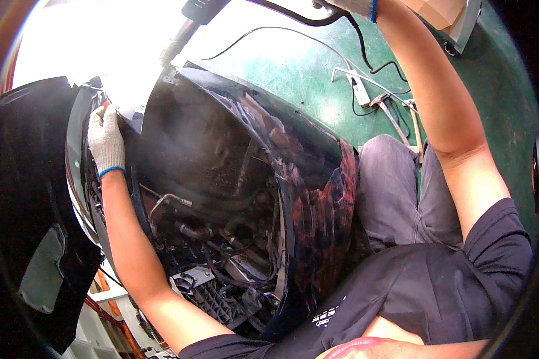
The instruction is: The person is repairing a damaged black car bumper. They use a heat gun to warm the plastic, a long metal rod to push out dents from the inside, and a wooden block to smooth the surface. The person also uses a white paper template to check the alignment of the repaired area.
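Note:
My left hand, in a pale knit glove with a blue cuff, is raised at the far left edge of a car's open engine bay. Its fingers are bent around a small red-tipped thing that I cannot make out. My right hand, also gloved, is cut off by the upper edge, beside a thick black curved cable; its fingers are hidden. Between my hands, a black tool body with a grey metal shaft slants down toward the bay. The dark car fender is scraped, with reddish patches.
A large black panel stands at the left. On the green floor lie a white power strip, cords and a hammer. A wheeled cart carries a cardboard box. Glare washes out the upper left.

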Tool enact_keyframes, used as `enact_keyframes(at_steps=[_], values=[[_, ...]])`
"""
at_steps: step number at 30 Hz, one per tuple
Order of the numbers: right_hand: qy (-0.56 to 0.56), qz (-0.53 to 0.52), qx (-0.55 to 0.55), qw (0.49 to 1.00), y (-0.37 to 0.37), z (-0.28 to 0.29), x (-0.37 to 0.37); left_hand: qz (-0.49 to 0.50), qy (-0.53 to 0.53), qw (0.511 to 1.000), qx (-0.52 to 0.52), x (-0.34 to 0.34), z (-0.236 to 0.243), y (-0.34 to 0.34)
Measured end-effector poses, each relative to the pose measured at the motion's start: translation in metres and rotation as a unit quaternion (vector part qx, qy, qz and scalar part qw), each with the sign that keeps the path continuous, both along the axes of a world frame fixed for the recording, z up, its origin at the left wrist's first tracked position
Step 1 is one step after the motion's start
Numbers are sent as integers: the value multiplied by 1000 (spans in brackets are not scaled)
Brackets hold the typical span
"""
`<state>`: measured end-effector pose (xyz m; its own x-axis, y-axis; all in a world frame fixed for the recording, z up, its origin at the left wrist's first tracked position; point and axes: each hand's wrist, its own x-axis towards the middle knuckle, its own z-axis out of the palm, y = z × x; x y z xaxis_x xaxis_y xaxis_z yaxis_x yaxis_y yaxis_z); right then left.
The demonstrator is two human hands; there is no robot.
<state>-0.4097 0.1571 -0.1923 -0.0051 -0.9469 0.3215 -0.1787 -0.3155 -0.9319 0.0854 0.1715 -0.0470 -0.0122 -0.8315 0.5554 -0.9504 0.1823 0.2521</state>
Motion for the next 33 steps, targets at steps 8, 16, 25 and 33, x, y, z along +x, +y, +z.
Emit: enact_keyframes(at_steps=[8,16,25,33], values=[[11,-35,37,999,2,4,-5,6,-2,1000,2,-1,1,-1],[41,-93,72,992,-2,3,5,-4,29,999,18,4,2,-2],[41,-72,20,996,-8,-3,6,0,5,1000,12,0,3,0],[44,-63,55,996,2,5,-1,-7,1,1000,2,-2,1,1]])
